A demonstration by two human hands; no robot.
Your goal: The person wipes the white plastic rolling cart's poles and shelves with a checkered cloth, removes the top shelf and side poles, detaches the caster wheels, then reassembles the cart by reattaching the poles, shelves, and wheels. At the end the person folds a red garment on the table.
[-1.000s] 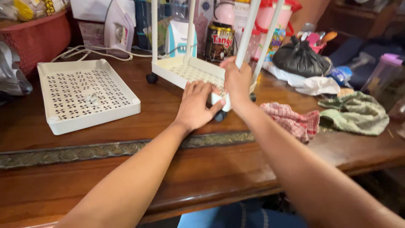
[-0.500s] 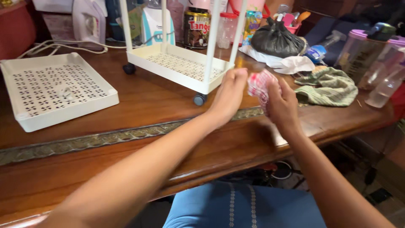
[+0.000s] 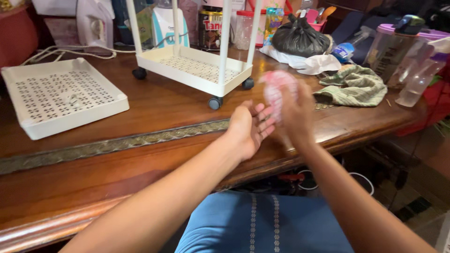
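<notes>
Head view: right hand [image 3: 296,112] grasps a blurred pink cloth [image 3: 278,90] above the worktop [image 3: 154,105]; left hand [image 3: 249,126] released, palm open beside it.

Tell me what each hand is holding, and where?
The right hand grips a blurred pink-and-white cloth by its lower part; the left hand is open, holding nothing.

- Cloth [image 3: 278,89] in right hand [image 3: 296,117]: pink w/ white, blurred
- Cart [image 3: 194,70]: white, perforated shelf, black wheels
- Tray [image 3: 61,96]: white, hole pattern
- Table [image 3: 154,105]: red-brown wood, dull gold inlay strip
- Rag [image 3: 355,85]: green & cream stripes
- Bag [image 3: 300,37]: black
- Jug [image 3: 396,47]: clear, purple lid
</notes>
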